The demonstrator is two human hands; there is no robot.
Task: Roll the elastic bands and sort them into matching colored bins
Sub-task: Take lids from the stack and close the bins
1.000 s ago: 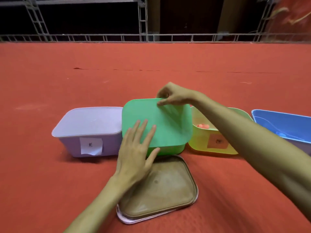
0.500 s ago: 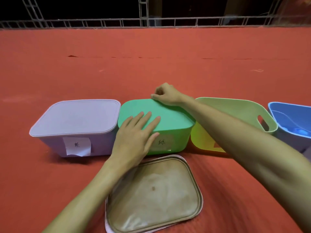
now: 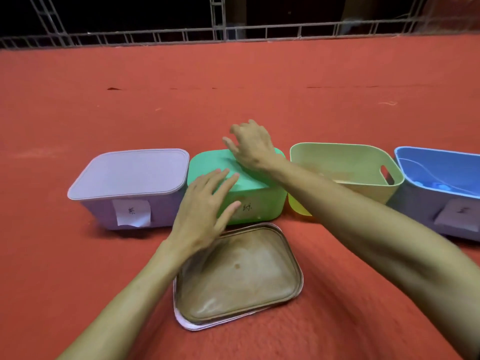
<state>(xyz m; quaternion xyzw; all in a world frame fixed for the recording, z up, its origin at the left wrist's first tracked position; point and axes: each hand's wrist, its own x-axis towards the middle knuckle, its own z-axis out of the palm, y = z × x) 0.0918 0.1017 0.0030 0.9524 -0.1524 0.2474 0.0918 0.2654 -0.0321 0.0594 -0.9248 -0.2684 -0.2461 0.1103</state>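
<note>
Four bins stand in a row on red carpet: a lidded purple bin (image 3: 130, 175), a green bin (image 3: 262, 201) with its green lid (image 3: 249, 183) on, an uncovered yellow-green bin (image 3: 345, 162) and a blue bin (image 3: 439, 175) with blue bands inside. My left hand (image 3: 205, 211) lies flat with spread fingers on the green lid's near left corner. My right hand (image 3: 252, 146) hovers over the lid's far edge, fingers loosely spread, holding nothing. No loose band shows outside the bins.
A brownish lid (image 3: 239, 276) lies on the carpet in front of the green bin, under my left wrist. Paper labels hang on the bin fronts. A metal truss rail (image 3: 233, 29) runs along the carpet's far edge.
The green lid has come down from tilted to flat on its bin. My right hand let go of the lid's far edge and spread its fingers. My left hand stayed on the lid.
</note>
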